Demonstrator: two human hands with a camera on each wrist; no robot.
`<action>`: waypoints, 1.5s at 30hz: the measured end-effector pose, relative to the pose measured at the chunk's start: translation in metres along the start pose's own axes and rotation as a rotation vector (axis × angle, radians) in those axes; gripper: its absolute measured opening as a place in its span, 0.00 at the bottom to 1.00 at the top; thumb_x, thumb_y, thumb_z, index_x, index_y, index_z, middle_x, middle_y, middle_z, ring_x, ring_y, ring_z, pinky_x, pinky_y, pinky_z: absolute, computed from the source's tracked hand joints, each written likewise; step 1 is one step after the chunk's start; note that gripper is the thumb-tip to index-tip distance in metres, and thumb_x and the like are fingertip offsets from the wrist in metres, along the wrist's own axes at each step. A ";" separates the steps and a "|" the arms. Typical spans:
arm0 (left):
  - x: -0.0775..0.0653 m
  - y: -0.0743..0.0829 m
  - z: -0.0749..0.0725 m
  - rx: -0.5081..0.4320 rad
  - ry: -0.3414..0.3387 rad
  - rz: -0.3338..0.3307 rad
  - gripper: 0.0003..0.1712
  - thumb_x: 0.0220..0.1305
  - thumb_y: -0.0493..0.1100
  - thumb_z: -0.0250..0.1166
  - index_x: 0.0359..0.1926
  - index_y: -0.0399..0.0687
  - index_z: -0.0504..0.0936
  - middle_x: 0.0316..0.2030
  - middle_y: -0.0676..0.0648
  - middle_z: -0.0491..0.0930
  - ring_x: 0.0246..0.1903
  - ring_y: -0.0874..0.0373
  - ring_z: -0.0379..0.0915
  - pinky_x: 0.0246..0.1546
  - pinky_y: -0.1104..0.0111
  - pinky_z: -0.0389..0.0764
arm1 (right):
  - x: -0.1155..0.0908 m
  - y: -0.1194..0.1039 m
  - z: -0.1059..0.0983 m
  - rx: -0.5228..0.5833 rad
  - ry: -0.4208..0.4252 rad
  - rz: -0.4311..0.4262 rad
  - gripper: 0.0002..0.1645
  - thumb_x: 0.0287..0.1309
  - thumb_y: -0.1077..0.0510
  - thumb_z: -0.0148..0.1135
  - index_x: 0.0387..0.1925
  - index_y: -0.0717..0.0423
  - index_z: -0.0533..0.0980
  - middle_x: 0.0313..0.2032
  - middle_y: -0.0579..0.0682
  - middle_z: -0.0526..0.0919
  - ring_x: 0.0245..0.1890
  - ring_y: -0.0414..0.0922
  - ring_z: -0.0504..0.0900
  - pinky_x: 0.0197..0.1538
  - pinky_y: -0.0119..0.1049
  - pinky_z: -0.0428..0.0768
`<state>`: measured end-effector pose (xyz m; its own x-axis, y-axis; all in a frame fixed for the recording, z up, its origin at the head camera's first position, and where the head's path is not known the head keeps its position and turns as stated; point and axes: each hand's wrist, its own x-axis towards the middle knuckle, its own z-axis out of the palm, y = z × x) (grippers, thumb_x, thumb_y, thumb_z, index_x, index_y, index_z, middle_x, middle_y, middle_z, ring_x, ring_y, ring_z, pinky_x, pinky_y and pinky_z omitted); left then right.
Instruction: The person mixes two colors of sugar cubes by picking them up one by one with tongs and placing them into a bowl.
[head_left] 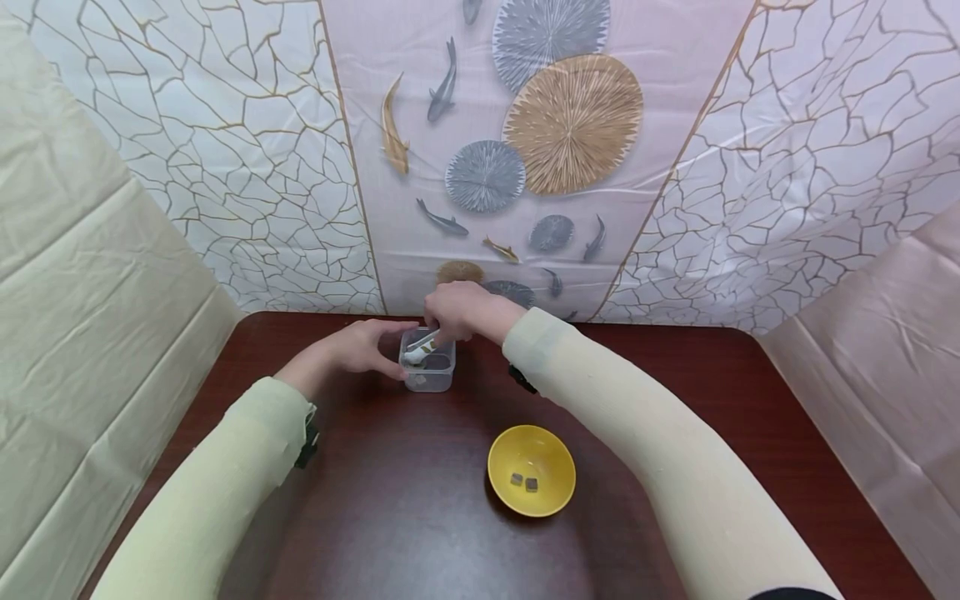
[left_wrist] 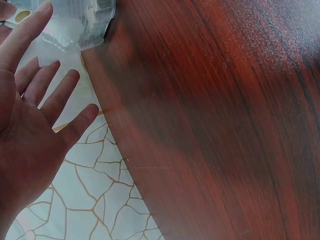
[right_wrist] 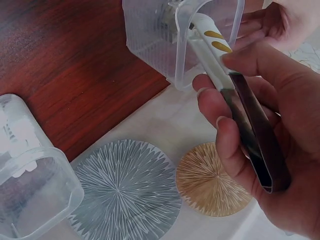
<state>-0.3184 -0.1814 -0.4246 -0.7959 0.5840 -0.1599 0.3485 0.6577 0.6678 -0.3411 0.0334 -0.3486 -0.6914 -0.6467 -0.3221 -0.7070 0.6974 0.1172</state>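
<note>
At the table's far edge stands a clear plastic container [head_left: 429, 381]. My right hand [head_left: 459, 310] reaches over it and grips a pair of tongs [right_wrist: 250, 130], metal at the handle, with white, gold-marked arms. The tongs' tips point down into the container, where small pale pieces show blurrily through the wall; I cannot tell whether the tips pinch one. My left hand [head_left: 363, 346] is at the container's left side, thumb near the front corner and fingers toward the back. In the left wrist view its fingers [left_wrist: 60, 97] are spread and fairly straight, the index against the plastic.
A yellow bowl [head_left: 551, 450] holding two small brownish cubes [head_left: 532, 484] sits nearer, right of the middle. Another clear container [right_wrist: 37, 167] shows in the right wrist view. A patterned cloth wall [head_left: 480, 250] rises behind the dark red table [head_left: 375, 500].
</note>
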 end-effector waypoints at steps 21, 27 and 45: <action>-0.002 0.003 0.001 -0.003 0.001 -0.025 0.52 0.62 0.48 0.80 0.81 0.43 0.65 0.74 0.36 0.72 0.74 0.41 0.66 0.76 0.42 0.64 | -0.031 0.010 -0.008 0.064 0.081 -0.092 0.06 0.65 0.53 0.71 0.39 0.45 0.91 0.30 0.41 0.88 0.32 0.44 0.83 0.41 0.42 0.81; -0.002 0.003 0.002 -0.003 0.010 -0.037 0.51 0.62 0.47 0.80 0.81 0.44 0.66 0.74 0.37 0.73 0.73 0.41 0.67 0.76 0.43 0.64 | -0.042 0.021 -0.008 0.139 0.098 -0.119 0.10 0.62 0.57 0.69 0.43 0.46 0.92 0.31 0.42 0.90 0.26 0.40 0.86 0.44 0.40 0.84; -0.002 0.002 0.003 -0.039 -0.005 -0.035 0.52 0.62 0.45 0.81 0.82 0.45 0.64 0.74 0.35 0.73 0.74 0.40 0.68 0.75 0.44 0.66 | -0.101 0.048 -0.004 0.289 0.201 -0.220 0.15 0.61 0.59 0.67 0.47 0.48 0.91 0.28 0.38 0.89 0.23 0.32 0.80 0.36 0.34 0.81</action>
<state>-0.3152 -0.1797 -0.4253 -0.8050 0.5630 -0.1872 0.3006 0.6591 0.6894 -0.3063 0.1310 -0.3071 -0.5638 -0.8177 -0.1166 -0.7902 0.5751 -0.2119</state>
